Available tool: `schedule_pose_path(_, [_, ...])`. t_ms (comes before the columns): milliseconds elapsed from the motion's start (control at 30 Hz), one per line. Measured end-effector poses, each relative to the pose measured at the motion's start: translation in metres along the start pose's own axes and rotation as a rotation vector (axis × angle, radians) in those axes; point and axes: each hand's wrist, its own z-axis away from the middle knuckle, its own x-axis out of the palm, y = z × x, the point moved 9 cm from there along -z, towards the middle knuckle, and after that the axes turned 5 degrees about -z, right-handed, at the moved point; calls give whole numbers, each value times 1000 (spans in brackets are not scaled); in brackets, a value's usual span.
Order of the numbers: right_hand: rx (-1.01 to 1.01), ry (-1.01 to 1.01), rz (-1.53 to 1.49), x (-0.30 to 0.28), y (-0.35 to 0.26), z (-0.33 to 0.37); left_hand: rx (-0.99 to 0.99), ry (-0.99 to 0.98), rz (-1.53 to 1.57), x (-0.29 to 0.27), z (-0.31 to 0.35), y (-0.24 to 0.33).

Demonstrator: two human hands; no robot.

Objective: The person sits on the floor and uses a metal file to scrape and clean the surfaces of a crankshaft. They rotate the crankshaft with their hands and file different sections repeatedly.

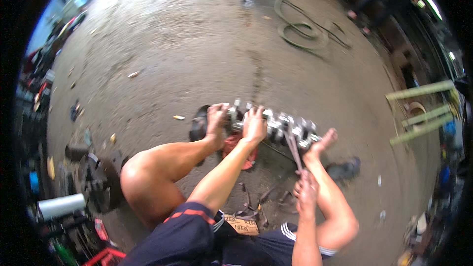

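Observation:
A shiny metal crankshaft (282, 124) lies across the floor in front of me, between my bare feet. My left hand (254, 126) is closed over its left-middle part, arm stretched out. In my right hand (306, 189), lower and to the right, the fist grips the near end of a thin pinkish strap (294, 151). That strap runs taut up to the right half of the crankshaft; whether it loops around a journal is too blurred to tell. Under the left end is a red cloth-like thing (246, 160), partly hidden by my forearm.
Dark metal pieces (246, 199) and a printed cardboard piece (241, 224) lie between my legs. A dark shoe (345, 167) is by my right foot. Hoses (300, 32) coil farther off. A greenish wooden frame (421, 111) stands right; clutter (98, 177) lines the left.

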Motion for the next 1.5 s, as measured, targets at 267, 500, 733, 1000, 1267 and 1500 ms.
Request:
schedule_pose_path(267, [-11, -25, -304, 18, -2, 14, 521, -903, 483, -19, 96, 146])
schedule_pose_path(500, [-181, -106, -334, 15, 20, 7, 481, -519, 574, -53, 108, 138])
schedule_pose_path(733, [34, 226, 71, 0, 157, -47, 160, -168, 602, -124, -14, 166])
schedule_pose_path(1000, [36, 141, 115, 63, 110, -178, 406, -77, 643, -229, 87, 238])
schedule_pose_path(1267, [-175, 111, -8, 27, 99, -80, -66, -271, 393, -100, 171, 143])
schedule_pose_path(1500, [-371, 212, 342, -9, 67, 18, -299, -241, 403, -25, 135, 109])
